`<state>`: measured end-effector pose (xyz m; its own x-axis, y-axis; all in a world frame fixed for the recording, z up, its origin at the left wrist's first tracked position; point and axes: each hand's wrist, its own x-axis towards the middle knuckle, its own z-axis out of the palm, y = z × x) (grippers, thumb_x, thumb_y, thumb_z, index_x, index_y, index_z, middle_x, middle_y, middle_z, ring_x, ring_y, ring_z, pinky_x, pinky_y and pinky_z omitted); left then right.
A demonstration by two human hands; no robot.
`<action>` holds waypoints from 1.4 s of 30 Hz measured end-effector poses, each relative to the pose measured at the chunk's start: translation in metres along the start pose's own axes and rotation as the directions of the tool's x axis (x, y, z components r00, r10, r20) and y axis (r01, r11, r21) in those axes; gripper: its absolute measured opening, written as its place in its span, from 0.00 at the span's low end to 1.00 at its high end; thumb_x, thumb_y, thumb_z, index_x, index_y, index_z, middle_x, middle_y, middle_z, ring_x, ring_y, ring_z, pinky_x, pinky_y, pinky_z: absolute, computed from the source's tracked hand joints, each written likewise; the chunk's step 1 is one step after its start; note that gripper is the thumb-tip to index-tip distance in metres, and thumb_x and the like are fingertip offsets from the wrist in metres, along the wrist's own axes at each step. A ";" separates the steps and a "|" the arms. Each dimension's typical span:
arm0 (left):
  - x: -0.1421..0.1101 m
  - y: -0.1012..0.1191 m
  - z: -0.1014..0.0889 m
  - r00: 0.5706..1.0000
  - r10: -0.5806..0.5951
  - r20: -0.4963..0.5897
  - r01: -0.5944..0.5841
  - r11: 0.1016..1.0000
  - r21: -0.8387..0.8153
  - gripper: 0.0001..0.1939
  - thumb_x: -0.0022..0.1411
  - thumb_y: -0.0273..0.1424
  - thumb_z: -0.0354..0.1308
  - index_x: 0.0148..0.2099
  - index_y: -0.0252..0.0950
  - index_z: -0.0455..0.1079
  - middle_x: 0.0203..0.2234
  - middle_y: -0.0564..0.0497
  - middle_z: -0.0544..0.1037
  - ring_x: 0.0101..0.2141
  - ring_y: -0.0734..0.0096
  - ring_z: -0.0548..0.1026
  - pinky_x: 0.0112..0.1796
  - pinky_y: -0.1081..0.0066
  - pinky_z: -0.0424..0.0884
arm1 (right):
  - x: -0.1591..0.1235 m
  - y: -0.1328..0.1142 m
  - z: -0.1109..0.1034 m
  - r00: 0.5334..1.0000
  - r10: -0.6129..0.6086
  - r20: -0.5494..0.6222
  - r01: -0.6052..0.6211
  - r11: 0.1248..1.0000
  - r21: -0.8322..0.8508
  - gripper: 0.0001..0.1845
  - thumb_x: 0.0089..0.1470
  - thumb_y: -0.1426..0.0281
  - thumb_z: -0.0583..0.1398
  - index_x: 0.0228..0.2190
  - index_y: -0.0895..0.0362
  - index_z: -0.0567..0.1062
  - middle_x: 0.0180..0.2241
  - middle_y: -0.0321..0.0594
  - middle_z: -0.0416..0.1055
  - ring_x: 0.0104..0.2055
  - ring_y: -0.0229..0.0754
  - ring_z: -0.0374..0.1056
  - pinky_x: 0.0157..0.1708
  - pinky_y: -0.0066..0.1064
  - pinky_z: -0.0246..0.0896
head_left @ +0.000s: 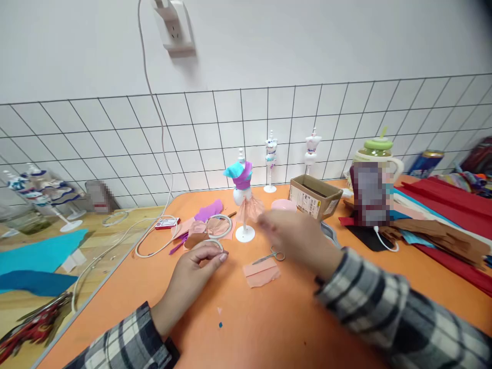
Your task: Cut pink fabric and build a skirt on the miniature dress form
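A small white mannequin (241,196) on a round base stands upright, wrapped in purple crepe paper (243,178) and turquoise crepe paper (233,169). Gathered peach crepe paper (250,208) hangs below its body. My right hand (294,238) is motion-blurred beside that peach paper; its fingers are smeared, so contact is unclear. In front of the base, my left hand (198,269) has thumb and forefinger together; whatever they pinch is too small to name. Behind it lies a tape roll (220,226). Small scissors (273,255) rest by a flat peach paper piece (262,272).
An open cardboard box (307,204) stands behind my right hand. Two more mannequins (270,154) are at the wall. A phone (369,195), a green-lidded cup (377,148) and coloured paper (442,236) occupy the right. A white cable (161,123) hangs at left.
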<state>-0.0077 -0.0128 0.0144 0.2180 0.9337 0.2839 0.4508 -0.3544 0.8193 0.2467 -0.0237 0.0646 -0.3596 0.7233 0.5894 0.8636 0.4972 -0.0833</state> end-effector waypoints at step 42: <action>-0.039 0.029 0.039 0.907 0.204 0.367 -0.256 0.962 0.099 0.09 0.61 0.33 0.58 0.29 0.38 0.75 0.25 0.53 0.77 0.30 0.69 0.72 0.46 0.60 0.62 | -0.066 -0.016 0.030 0.872 -0.460 -0.169 0.489 0.839 0.240 0.12 0.63 0.73 0.54 0.35 0.54 0.79 0.28 0.36 0.75 0.33 0.37 0.66 0.46 0.32 0.63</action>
<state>0.0312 -0.0612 0.0080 0.6077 0.7566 0.2415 0.4631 -0.5846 0.6661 0.2462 -0.0654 0.0028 -0.6507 0.3209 0.6882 0.4635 0.8857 0.0252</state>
